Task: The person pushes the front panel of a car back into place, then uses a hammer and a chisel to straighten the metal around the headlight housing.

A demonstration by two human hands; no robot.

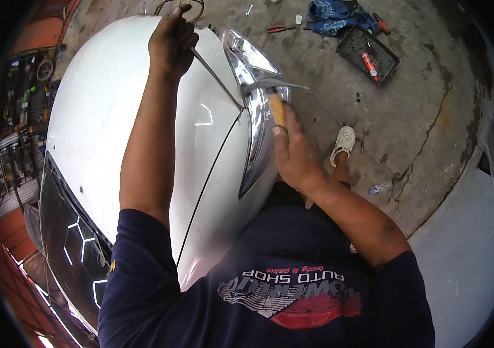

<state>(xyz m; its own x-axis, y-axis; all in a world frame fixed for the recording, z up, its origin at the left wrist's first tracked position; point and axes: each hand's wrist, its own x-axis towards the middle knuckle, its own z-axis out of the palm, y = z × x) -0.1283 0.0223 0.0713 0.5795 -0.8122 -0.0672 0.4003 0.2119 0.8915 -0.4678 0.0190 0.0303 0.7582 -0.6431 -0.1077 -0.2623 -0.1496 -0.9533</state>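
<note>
Grey rod [217,78] hides partly inside clenched left fingers [189,38]; right fingers [282,145] grasp blurred hammer [277,110].

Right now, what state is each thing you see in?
Left hand: closed around metal rod
Metal rod: slanted, tip at hood edge
Right hand: closed on hammer
Hammer: held, head blurred
Hood: lowered
Headlight: in place
Pliers: on floor, jaws too small to tell
Red can: lying in black tray
Bottle: lying on its side

in an auto workshop, a white car [102,104] stands on stained concrete [415,116] near pliers [279,29] and a black tray [384,58].
</note>
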